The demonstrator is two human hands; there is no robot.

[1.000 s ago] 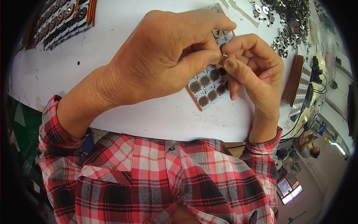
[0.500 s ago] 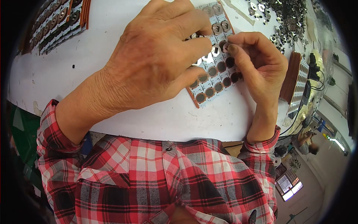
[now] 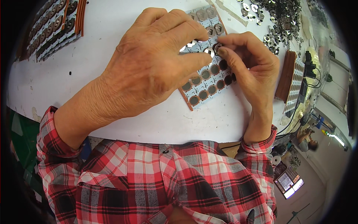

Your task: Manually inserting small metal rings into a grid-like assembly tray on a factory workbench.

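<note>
A light-blue circuit board panel (image 3: 199,83) with brown edges lies on the white table. Rows of dark round pads cover its near part, and silvery metal clips (image 3: 211,31) sit on rows farther up. My left hand (image 3: 153,56) is over the panel's left side, its fingers curved and apart; clips show in the gap between thumb and fingers. The underside of that hand is hidden. At the panel's right edge, thumb and forefinger of my right hand (image 3: 251,61) pinch a small metal clip (image 3: 216,47) against a pad, beside another seated clip.
A heap of loose metal clips (image 3: 283,22) spreads at the far right. Stacked panels (image 3: 285,76) stand at the right, near black plugs and cables (image 3: 311,67). More panels with clips (image 3: 56,26) are piled at the far left. A tiny black part (image 3: 70,73) lies on the table (image 3: 149,128).
The view has shifted slightly. My left thumb has moved up the panel, closer to the clip row. My right fingers stay on the clip at the panel's right edge.
</note>
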